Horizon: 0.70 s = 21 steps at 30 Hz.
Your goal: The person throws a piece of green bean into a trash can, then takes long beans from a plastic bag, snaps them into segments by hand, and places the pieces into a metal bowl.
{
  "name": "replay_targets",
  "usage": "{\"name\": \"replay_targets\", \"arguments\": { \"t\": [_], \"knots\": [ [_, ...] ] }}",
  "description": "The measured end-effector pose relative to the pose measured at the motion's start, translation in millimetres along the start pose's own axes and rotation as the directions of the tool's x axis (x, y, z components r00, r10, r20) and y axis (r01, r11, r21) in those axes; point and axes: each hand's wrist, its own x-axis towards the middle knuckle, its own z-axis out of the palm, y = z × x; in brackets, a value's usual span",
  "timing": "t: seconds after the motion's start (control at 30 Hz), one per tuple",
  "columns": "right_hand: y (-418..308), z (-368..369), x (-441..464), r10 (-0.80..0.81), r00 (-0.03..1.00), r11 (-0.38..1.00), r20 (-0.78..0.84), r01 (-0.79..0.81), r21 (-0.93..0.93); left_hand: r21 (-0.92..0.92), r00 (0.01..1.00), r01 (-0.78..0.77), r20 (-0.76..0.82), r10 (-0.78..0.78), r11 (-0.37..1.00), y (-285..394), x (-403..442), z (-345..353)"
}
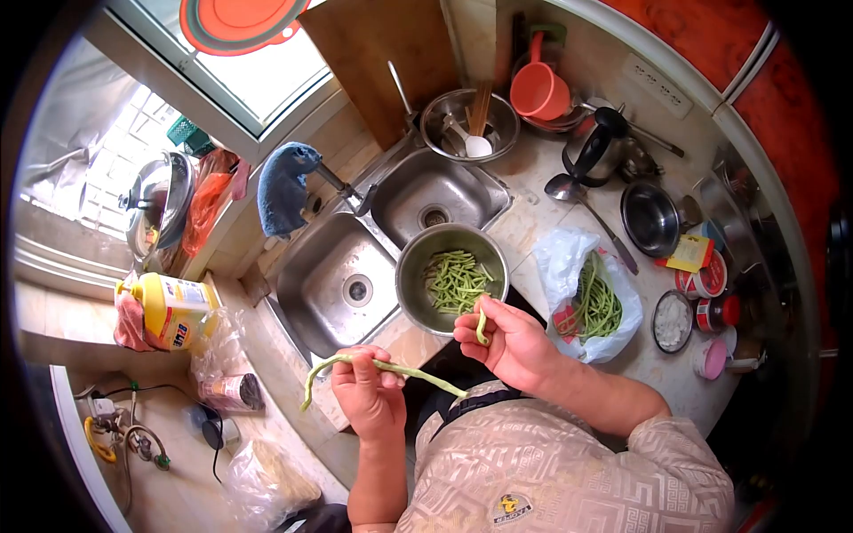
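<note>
My left hand (pixel 366 391) pinches a long green bean (pixel 422 377) near its middle, in front of the sink; both ends stick out past the fingers. In my right hand (pixel 508 336) is a short piece of green bean (pixel 482 327), held between thumb and fingers by the near rim of a metal pot (pixel 409 293). Many short bean pieces (pixel 455 277) lie in the bottom of this pot. To the right of it, a white plastic bag (pixel 560 258) stands open with long whole beans (pixel 597 304) inside.
Behind the pot is a double steel sink (pixel 333 275), with a blue cloth (pixel 286 191) over its tap. A metal bowl of utensils (pixel 435 111), a ladle (pixel 586 200), a black-handled kettle (pixel 597 147) and a dark bowl (pixel 650 218) stand on the counter. A yellow bottle (pixel 173 306) is at left.
</note>
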Motion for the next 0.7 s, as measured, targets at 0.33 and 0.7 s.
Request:
{"name": "replay_targets", "arguments": {
  "t": [0.33,0.7],
  "knots": [
    [6.8,5.7,2.6,-0.209,0.978,0.945,-0.006,0.201,-0.258,0.382,0.970,0.124,0.147,-0.193,0.916,-19.5,-12.9,13.3],
    [10.4,14.0,-0.6,-0.422,0.897,0.772,0.130,0.431,-0.467,0.665,0.870,-0.480,0.447,0.209,0.573,-38.4,-15.5,27.7]
  ]
}}
